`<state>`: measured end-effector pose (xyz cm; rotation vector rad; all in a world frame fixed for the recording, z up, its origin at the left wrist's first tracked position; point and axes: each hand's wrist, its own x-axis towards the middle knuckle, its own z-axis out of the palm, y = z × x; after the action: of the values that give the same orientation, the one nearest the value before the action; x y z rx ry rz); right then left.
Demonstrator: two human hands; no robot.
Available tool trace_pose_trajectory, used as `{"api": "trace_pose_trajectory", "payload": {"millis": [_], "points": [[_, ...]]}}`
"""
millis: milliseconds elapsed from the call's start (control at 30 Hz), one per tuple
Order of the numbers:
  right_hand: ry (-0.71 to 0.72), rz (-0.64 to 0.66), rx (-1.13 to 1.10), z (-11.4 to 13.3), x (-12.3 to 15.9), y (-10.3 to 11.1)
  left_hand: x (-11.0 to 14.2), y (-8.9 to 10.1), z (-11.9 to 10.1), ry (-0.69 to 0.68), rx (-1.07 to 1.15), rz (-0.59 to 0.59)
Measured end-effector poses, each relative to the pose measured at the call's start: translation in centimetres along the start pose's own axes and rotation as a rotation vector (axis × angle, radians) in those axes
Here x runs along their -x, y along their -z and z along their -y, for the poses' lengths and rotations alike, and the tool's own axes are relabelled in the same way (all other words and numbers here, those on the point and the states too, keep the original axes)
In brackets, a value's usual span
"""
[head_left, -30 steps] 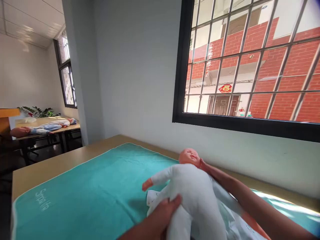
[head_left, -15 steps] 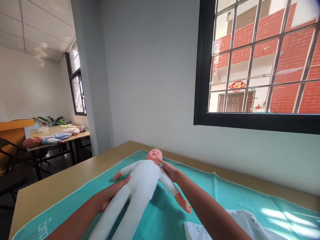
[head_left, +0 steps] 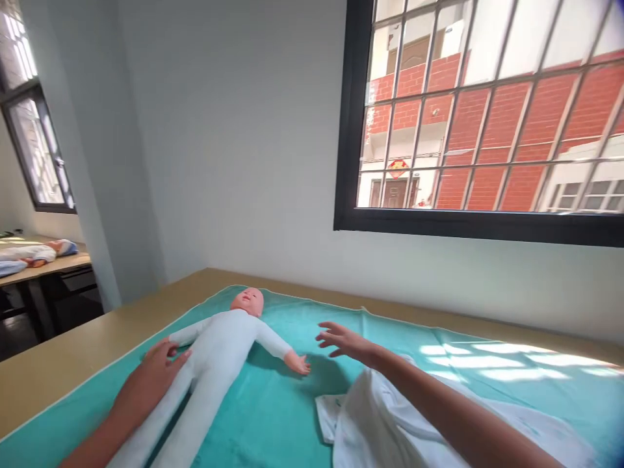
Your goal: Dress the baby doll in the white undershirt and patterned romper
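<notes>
The fingers of the right hand [head_left: 347, 342] are spread apart and nothing is held in them. Half a second ago that hand was placed at the doll's neck and shoulder; now it has been drawn away and is held above the blanket. The left hand [head_left: 147, 382] is kept low at the doll's side, its fingers loosely bent by the forearm and its thumb at the hip; whether anything is gripped there cannot be told.

By this change, the laying down of the baby doll [head_left: 221, 344] seems to be finished, with the right hand freed and only the left left near the body. The doll is laid on its back, its head [head_left: 249, 301] pointed toward the wall and its legs toward the near edge of the view. It lies just beside the left fingers and apart from the right ones, though its outstretched hand [head_left: 297, 363] is left near the right fingertips.

Beneath the right forearm a crumpled white garment [head_left: 373, 416] is spread. Doll and garment are both carried by a teal blanket [head_left: 263, 416], which is laid over a wooden table [head_left: 53, 370] set against the wall [head_left: 244, 162].
</notes>
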<state>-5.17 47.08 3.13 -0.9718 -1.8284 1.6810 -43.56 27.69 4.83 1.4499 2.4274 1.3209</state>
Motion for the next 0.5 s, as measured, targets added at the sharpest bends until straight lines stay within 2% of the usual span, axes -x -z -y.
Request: {"api": "trace_pose_trajectory", "payload": {"millis": [67, 100, 167, 200, 267, 333, 400, 500], "points": [[0.006, -0.167, 0.091, -1.3, 7.5, 5.5, 2.2, -0.9, -2.9, -0.048, 0.006, 0.018], [0.039, -0.314, 0.211, -2.0, 11.2, 8.0, 3.8, -1.6, -4.9, -0.07, 0.039, 0.076], [0.079, -0.57, 0.365, -3.3, 17.7, 12.1, 7.8, -3.8, -9.4, -0.116, 0.151, 0.277], [0.082, -0.661, 0.443, -4.0, 20.3, 13.4, 9.9, -5.2, -11.8, -0.144, 0.203, 0.385], [0.033, -0.74, 0.587, -5.4, 24.2, 14.6, 13.6, -8.4, -16.1, -0.226, 0.236, 0.528], [-0.035, -0.766, 0.753, -6.8, 26.5, 14.3, 16.2, -11.9, -19.6, -0.301, 0.124, 0.615], [-0.068, -0.826, 0.897, -8.1, 27.7, 13.5, 17.4, -15.1, -22.3, -0.348, -0.034, 0.612], [-0.062, -0.91, 0.911, -9.2, 28.6, 12.9, 17.5, -18.9, -25.2, -0.29, -0.165, 0.562]]}}
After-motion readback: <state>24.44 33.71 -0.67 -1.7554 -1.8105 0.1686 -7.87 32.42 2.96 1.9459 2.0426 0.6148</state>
